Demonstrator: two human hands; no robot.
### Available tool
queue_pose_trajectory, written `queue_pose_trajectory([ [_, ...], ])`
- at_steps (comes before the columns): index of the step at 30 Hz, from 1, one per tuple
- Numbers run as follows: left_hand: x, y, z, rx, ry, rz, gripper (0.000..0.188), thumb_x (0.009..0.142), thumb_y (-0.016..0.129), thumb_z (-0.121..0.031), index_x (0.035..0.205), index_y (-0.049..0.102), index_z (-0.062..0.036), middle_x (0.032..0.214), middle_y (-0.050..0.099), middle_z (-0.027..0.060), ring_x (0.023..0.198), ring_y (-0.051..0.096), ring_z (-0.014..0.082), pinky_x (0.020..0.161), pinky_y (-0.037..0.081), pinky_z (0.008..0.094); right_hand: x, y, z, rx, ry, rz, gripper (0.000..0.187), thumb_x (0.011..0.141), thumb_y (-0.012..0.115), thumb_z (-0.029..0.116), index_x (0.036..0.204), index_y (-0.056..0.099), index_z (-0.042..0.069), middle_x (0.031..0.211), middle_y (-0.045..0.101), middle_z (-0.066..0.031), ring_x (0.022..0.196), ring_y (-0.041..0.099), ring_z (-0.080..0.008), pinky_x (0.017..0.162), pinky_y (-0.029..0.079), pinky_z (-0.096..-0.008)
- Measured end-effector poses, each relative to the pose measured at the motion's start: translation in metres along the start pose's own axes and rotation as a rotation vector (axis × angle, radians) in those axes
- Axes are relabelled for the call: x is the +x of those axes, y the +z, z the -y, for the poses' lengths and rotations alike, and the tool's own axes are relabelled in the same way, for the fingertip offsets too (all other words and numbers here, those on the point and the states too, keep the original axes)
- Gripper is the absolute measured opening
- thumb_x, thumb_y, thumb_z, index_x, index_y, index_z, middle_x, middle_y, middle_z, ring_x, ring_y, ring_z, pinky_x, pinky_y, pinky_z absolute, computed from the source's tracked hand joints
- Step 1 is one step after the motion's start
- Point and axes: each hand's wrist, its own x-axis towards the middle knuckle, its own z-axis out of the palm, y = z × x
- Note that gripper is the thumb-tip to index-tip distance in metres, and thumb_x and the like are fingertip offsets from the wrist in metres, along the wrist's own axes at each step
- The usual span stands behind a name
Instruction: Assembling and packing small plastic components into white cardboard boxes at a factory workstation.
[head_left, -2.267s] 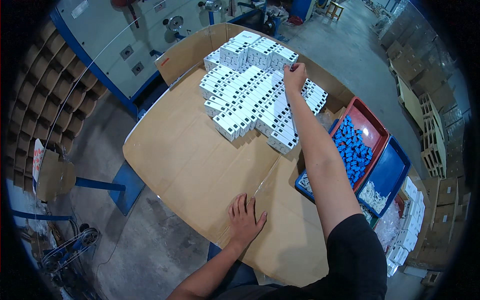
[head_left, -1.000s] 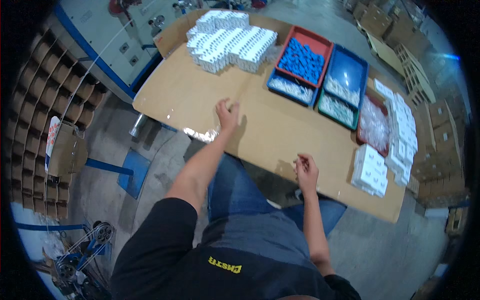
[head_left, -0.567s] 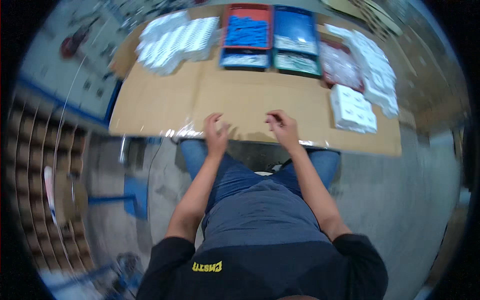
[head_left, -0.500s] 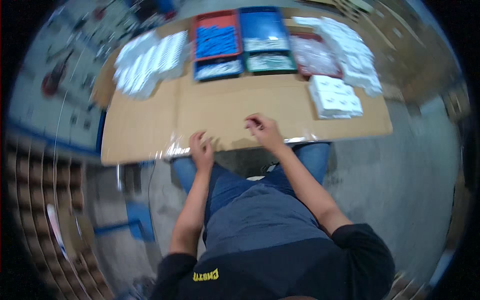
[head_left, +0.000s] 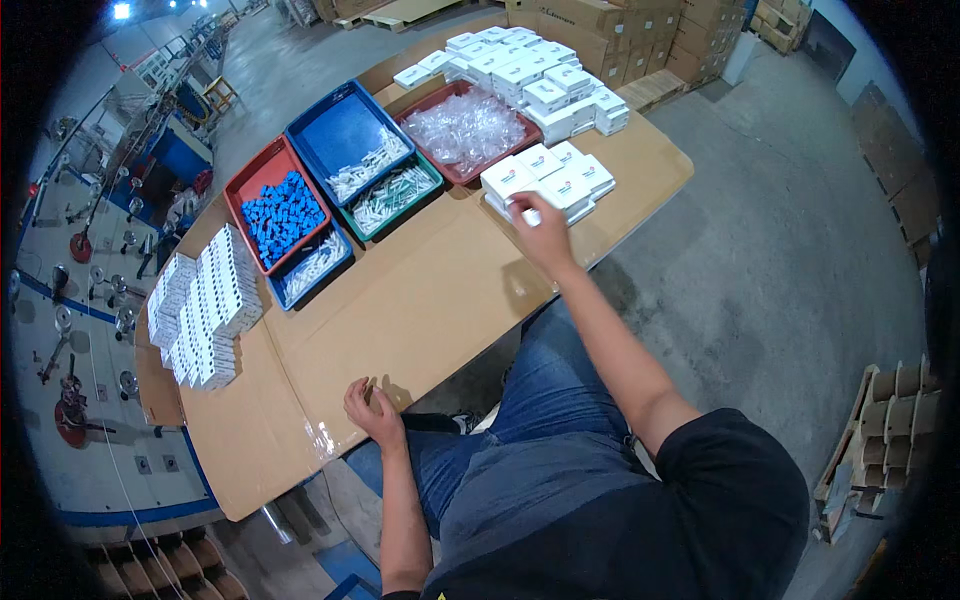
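Note:
At the right end of the cardboard-topped table, my right hand (head_left: pixel 545 240) reaches up to a small stack of white boxes (head_left: pixel 572 192). Its fingers are curled and a little apart at the near left side of the stack. White shows between thumb and fingers, and I cannot tell whether the fingertips touch a box. My left hand (head_left: pixel 378 412) rests by the table's near edge, fingers loosely bent and apart, holding nothing.
Across the far side stand a red tray of blue pieces (head_left: pixel 285 222), blue and green trays of white pieces (head_left: pixel 395 198), and a dark red tray of clear plastic pieces (head_left: pixel 465 130). White boxes are piled far right (head_left: pixel 530 75); white blocks (head_left: pixel 208 305) stand left.
My right hand has moved away from the near edge to the stack of white boxes. The view has turned toward the right. My left hand stays by the near edge.

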Motion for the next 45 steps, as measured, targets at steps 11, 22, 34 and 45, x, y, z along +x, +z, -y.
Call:
queue_pose_trajectory([
  [11, 0.005, 0.007, 0.005, 0.157, -0.103, 0.038, 0.022, 0.093, 0.068, -0.015, 0.113, 0.066, -0.0051, 0.119, 0.064, 0.0110, 0.117, 0.057, 0.0314, 0.106, 0.039, 0.0468, 0.108, -0.095, -0.146, -0.687, 0.303, -0.204, 0.054, 0.085, 0.083, 0.040, 0.125, 0.071, 0.006, 0.120, 0.071, -0.0187, 0.118, 0.065, -0.0369, 0.105, 0.050, -0.0464],
  [22, 0.006, 0.009, -0.004, 0.223, -0.105, 0.035, 0.019, 0.092, 0.070, -0.016, 0.108, 0.068, -0.0075, 0.118, 0.063, 0.0095, 0.116, 0.056, 0.0320, 0.103, 0.041, 0.0473, 0.130, -0.144, -0.193, -0.614, 0.568, -0.116, 0.087, 0.072, 0.092, 0.052, 0.127, 0.065, -0.009, 0.119, 0.073, -0.0219, 0.100, 0.075, -0.0325, 0.091, 0.058, -0.0424],
  [34, 0.007, 0.010, -0.007, 0.205, -0.134, 0.050, 0.025, 0.092, 0.071, -0.017, 0.116, 0.066, -0.0077, 0.123, 0.062, 0.0103, 0.120, 0.055, 0.0320, 0.106, 0.039, 0.0470, 0.053, -0.100, 0.014, -0.511, -0.805, -0.336, 0.033, 0.071, 0.075, -0.004, 0.097, 0.067, 0.015, 0.131, 0.069, -0.0072, 0.124, 0.062, -0.0290, 0.105, 0.042, -0.0439],
  [45, 0.003, 0.003, -0.004, -0.087, -0.274, -0.082, 0.025, 0.099, 0.067, -0.015, 0.121, 0.065, -0.0023, 0.118, 0.065, 0.0113, 0.115, 0.059, 0.0278, 0.103, 0.046, 0.0416, -0.006, -0.021, 0.096, 0.992, 0.572, 0.024, 0.032, 0.100, 0.075, 0.021, 0.121, 0.063, 0.001, 0.102, 0.069, -0.0052, 0.087, 0.066, -0.0124, 0.076, 0.054, -0.0293],
])
